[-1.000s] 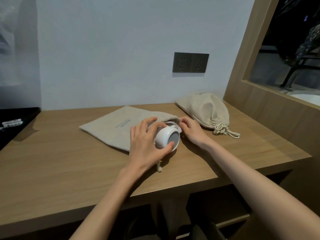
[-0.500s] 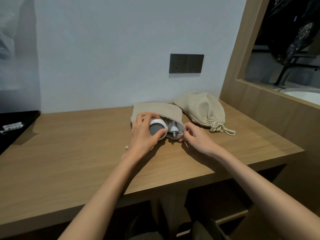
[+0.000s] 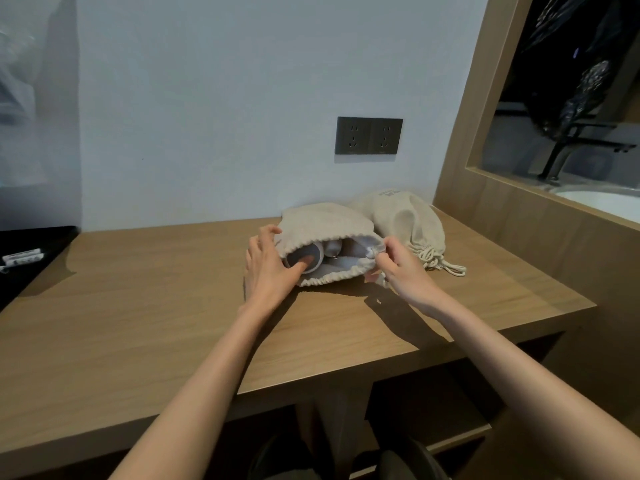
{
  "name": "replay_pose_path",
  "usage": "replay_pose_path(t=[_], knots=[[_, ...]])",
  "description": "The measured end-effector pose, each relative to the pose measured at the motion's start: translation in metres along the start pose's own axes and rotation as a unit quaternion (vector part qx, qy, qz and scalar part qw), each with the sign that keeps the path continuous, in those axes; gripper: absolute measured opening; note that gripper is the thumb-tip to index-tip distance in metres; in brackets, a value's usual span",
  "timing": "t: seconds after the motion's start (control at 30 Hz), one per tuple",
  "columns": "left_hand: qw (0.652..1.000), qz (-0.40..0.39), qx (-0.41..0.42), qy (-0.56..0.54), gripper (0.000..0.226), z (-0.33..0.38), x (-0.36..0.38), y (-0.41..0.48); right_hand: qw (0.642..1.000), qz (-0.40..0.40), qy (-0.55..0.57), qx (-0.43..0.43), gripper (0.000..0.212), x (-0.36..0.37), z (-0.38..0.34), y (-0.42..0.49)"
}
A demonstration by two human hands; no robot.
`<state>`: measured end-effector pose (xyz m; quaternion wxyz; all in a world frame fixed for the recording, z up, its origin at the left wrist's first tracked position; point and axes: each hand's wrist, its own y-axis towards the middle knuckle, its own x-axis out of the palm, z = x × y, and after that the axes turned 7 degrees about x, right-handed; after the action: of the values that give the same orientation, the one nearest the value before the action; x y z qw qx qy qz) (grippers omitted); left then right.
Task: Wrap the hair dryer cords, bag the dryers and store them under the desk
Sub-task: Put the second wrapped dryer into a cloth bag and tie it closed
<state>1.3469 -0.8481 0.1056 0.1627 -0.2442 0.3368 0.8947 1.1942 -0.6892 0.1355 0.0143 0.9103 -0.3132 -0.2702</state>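
Observation:
An open beige drawstring bag (image 3: pixel 322 220) lies on the wooden desk (image 3: pixel 166 317) with its mouth toward me. A white hair dryer (image 3: pixel 298 254) with a grey end sits almost fully inside it. My left hand (image 3: pixel 266 271) holds the bag's left side, fingers curled over the cloth and thumb pressing on the dryer's grey end. My right hand (image 3: pixel 398 268) pinches the right edge of the bag's mouth. A second beige bag (image 3: pixel 405 216), full and tied shut, lies just behind to the right, its knotted cord (image 3: pixel 440 264) trailing on the desk.
A dark double wall socket (image 3: pixel 369 135) is above the bags. A wood-framed panel (image 3: pixel 512 216) closes off the desk's right side. A black surface (image 3: pixel 31 261) with a small white item borders the left. An open shelf (image 3: pixel 450 441) shows below the desk's front edge.
The dryer has gone deeper into the bag, and the bag has shifted back toward the wall. My right hand moved from the desk beside the bag up to its mouth edge.

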Motion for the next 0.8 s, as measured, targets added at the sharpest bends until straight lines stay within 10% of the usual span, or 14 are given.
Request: replay_pose_path(t=[0.3, 0.8], knots=[[0.995, -0.043, -0.021, -0.086, 0.016, -0.015, -0.018, -0.006, 0.996, -0.048, -0.069, 0.013, 0.013, 0.018, 0.011, -0.008], [0.9, 0.139, -0.037, -0.412, 0.028, 0.081, -0.095, 0.074, 0.943, 0.235, 0.218, -0.091, 0.016, -0.034, -0.139, 0.025]])
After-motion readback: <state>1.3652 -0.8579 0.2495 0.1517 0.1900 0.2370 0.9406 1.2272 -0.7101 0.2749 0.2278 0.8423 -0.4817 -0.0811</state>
